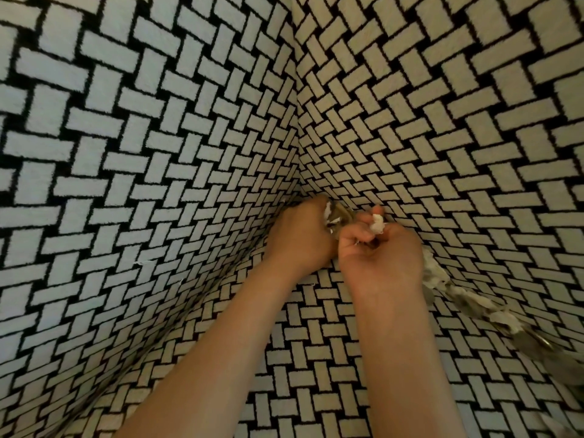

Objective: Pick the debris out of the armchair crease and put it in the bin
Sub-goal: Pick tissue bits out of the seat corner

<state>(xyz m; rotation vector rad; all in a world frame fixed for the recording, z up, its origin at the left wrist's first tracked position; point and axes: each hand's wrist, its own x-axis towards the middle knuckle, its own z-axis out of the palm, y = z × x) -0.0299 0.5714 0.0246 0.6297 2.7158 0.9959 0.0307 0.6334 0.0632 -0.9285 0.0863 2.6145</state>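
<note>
I look into the back corner of an armchair (158, 153) covered in black-and-white herringbone fabric. My left hand (300, 238) is a fist in that corner, closed on crumpled paper scraps (333, 216) that poke out by the thumb. My right hand (382, 257) sits just to its right, touching it, and pinches a small white paper wad (377, 223) between thumb and fingers. A line of more pale, crumpled debris (467, 301) lies along the right crease between seat and side, running toward the lower right. No bin is in view.
The seat cushion (316, 358) lies under my forearms. The chair's back and side panels rise on all sides of the corner. A tiny white fleck (139, 263) sticks to the left panel.
</note>
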